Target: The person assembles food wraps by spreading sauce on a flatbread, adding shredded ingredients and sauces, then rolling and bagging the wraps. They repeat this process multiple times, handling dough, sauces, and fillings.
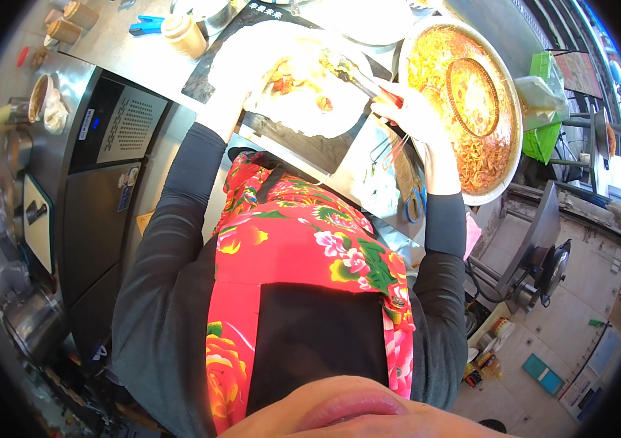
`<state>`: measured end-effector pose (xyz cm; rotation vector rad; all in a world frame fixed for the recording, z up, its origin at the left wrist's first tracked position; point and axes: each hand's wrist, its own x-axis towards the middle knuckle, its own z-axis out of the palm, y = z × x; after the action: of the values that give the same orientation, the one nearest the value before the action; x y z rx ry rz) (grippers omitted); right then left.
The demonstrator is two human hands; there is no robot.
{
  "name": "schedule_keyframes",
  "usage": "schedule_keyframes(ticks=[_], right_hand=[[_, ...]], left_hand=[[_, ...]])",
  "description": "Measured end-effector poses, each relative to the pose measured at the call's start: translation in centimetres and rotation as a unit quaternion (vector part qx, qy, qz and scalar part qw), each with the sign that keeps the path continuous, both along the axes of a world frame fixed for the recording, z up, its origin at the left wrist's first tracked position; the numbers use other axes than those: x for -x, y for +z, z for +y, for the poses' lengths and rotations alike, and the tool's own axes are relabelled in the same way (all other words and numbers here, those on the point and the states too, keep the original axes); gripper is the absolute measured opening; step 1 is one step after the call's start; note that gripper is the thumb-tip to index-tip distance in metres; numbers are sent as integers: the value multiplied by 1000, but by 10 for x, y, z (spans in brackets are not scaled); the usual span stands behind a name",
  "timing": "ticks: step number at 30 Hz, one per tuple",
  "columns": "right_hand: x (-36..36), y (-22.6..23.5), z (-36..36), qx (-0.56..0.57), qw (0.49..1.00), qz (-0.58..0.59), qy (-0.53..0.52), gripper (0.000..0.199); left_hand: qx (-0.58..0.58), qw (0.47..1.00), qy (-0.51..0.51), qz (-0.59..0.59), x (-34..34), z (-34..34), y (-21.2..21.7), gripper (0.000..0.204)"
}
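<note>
My right hand (414, 120) is closed round the red handle of metal tongs (355, 76). The tongs' tips reach into browned and reddish food (288, 79) on a bright white, roughly round sheet or plate (299, 120); glare hides which it is. At the left edge of that white piece is my left hand (226, 104), its fingers washed out by light. A dark board (318, 150) lies beneath. Just right of my right hand stands a large round pan (516, 139) of reddish shredded food, with a ring-shaped rim of a strainer or basket (499, 109) in it.
Blue-handled scissors (416, 205) lie by my right forearm near a clear plastic bag (378, 179). A beige jar (184, 36) and a blue clip-like thing (147, 25) stand at the back left. A steel cabinet (98, 197) is at left, green bags (542, 140) at right.
</note>
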<state>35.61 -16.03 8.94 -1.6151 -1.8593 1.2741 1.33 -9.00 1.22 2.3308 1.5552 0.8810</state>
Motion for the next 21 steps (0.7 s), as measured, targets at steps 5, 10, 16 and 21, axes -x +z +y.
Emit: schedule_keyframes(ticks=[5, 10, 16, 21], right_hand=[[10, -1, 1, 7, 1000, 15, 10, 47], [7, 12, -6, 59, 998, 22, -7, 54], [2, 2, -4, 48, 998, 48, 3, 56], [8, -23, -2, 44, 999, 5, 5, 55]], left_hand=[[-1, 1000, 1, 3, 1, -3, 0, 36], [3, 1000, 3, 6, 6, -5, 0, 36], [3, 1000, 2, 1, 5, 3, 1, 36], [1, 1000, 4, 2, 3, -4, 1, 35]])
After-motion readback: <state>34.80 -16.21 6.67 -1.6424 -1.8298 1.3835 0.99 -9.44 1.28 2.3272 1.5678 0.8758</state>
